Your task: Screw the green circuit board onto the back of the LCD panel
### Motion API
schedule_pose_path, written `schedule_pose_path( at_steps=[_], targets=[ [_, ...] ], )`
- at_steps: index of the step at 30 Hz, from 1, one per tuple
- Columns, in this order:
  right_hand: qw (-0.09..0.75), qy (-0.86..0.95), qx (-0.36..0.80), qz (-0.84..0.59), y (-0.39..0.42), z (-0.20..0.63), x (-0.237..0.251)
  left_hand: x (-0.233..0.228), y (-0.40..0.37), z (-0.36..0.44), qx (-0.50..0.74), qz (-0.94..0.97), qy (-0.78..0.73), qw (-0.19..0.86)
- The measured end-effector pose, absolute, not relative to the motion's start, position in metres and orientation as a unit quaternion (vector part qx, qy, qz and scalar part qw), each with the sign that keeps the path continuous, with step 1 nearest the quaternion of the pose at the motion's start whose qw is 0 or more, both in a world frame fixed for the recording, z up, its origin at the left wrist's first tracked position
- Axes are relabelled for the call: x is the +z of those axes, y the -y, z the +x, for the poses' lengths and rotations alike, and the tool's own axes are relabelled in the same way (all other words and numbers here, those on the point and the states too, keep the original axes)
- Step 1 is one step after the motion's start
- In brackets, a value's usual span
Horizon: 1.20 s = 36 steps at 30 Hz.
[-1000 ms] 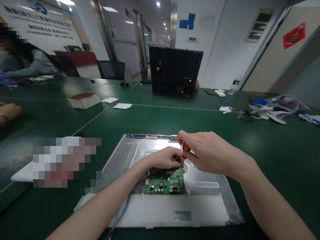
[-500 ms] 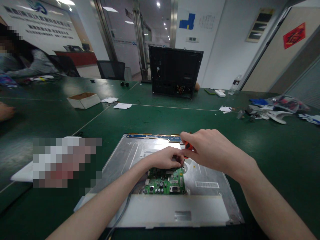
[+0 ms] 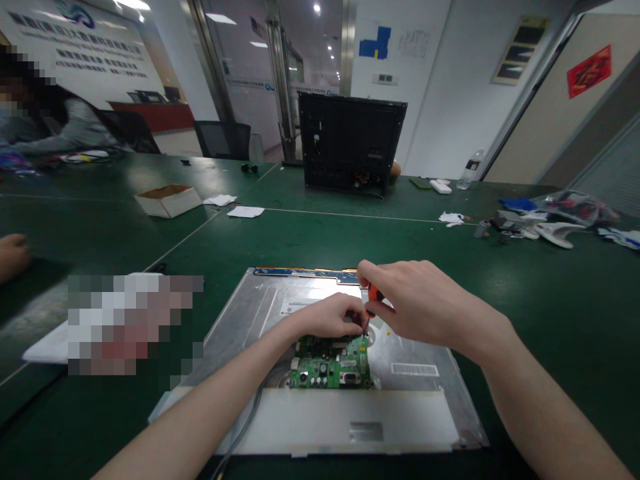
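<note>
A metal-backed display panel (image 3: 420, 393) lies flat in front of me, with a green circuit board (image 3: 327, 363) on its middle. My right hand (image 3: 417, 293) is closed round the orange-red and black handle of a screwdriver (image 3: 374, 295). The driver stands nearly upright, tip down at the board's upper right corner. At that corner the fingers of my left hand (image 3: 337, 315) are pinched together beside the driver's shaft; what they hold is too small or hidden to tell. A grey cable (image 3: 250, 420) runs under my left forearm.
A black monitor housing (image 3: 353, 143) stands across the green table, a hand behind its edge. A cardboard box (image 3: 169, 201), paper, a bottle (image 3: 470, 170) and a pile of parts (image 3: 530, 223) lie around. Another person's hand (image 3: 13, 257) rests at the left.
My right hand has shifted and turned slightly on the screwdriver handle. My left hand stays in place. The other person's hand at the left edge has moved a little lower and curled.
</note>
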State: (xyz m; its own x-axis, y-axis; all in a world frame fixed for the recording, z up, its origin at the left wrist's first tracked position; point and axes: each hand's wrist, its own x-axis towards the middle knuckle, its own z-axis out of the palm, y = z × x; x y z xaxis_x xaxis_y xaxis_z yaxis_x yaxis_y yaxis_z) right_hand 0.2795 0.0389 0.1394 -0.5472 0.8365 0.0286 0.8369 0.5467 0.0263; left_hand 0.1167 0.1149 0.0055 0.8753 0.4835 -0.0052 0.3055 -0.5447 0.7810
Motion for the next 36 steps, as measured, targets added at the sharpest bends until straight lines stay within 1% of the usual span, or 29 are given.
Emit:
schedule_pose_path(
  at_steps=[22,26,30,36],
  targets=[
    [0.001,0.857,-0.06,-0.511,-0.0409,0.2795,0.1404,0.0071,-0.1169,0.1176,0.115,0.879,-0.193,0.42],
    [0.012,0.862,-0.039,-0.505,-0.038,0.2797,0.1414,0.0074,-0.1158,0.1178,0.12,0.875,-0.208,0.421],
    [0.033,0.881,-0.013,-0.471,-0.0347,0.2809,0.1419,0.0088,-0.1137,0.1179,0.123,0.872,-0.22,0.419],
    [0.028,0.891,0.004,-0.453,-0.0357,0.2816,0.1408,0.0087,-0.1134,0.1178,0.115,0.873,-0.221,0.419]
  ],
)
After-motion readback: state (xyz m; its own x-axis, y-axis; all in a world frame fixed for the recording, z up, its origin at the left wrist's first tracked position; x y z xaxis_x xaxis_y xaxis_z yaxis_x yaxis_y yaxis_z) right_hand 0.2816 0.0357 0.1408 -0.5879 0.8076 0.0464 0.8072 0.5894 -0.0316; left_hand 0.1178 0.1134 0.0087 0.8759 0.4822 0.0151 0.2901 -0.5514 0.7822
